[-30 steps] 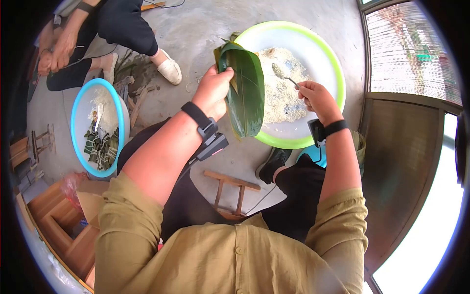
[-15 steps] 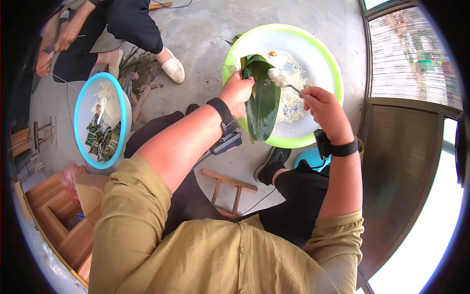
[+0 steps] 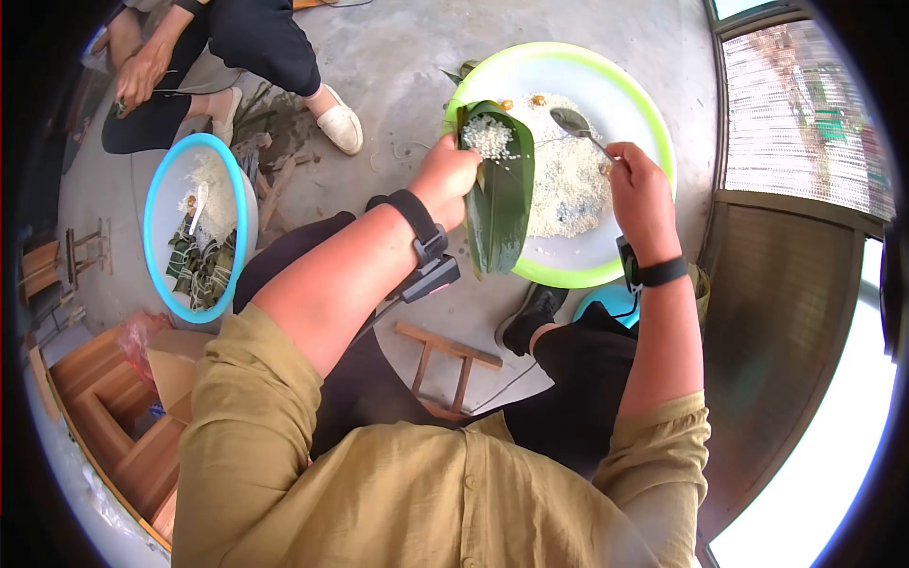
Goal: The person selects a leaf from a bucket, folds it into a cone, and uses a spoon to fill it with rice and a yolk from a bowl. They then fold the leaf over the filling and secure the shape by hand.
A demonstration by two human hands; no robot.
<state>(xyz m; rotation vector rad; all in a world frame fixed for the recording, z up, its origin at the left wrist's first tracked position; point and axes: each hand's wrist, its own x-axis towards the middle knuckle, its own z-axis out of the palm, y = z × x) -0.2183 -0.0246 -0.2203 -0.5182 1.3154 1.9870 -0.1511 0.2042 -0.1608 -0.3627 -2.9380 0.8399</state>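
While the left hand point(image 3: 445, 180) grips the folded green leaf point(image 3: 502, 189) at its upper, cupped end, the right hand point(image 3: 642, 194) holds a metal spoon point(image 3: 573, 121) just to the leaf's right, over the white rice in the green-rimmed basin point(image 3: 653, 123). The left fingers are clenched around the leaf's left edge, pinching it into a cone; the right fingers are closed on the spoon's handle, with the bowl of the spoon pointing up and left, toward the leaf's mouth. The leaf's long axis runs nearly straight up and down in the view, wide pocket at the top, narrow tail hanging down past the basin's near rim. A small mound of white rice point(image 3: 488, 137) sits in the pocket, close beside the left thumb. The spoon's bowl looks empty, or nearly so, and lies near the cone's open top but apart from it. The leaf is glossy, dark green and smooth, with a lighter central crease.

On the concrete floor to the left stands a blue-rimmed basin point(image 3: 151, 199) holding rice, a spoon and several wrapped green parcels point(image 3: 199, 270). Another person sits beyond it, hands point(image 3: 142, 71) busy in the lap.
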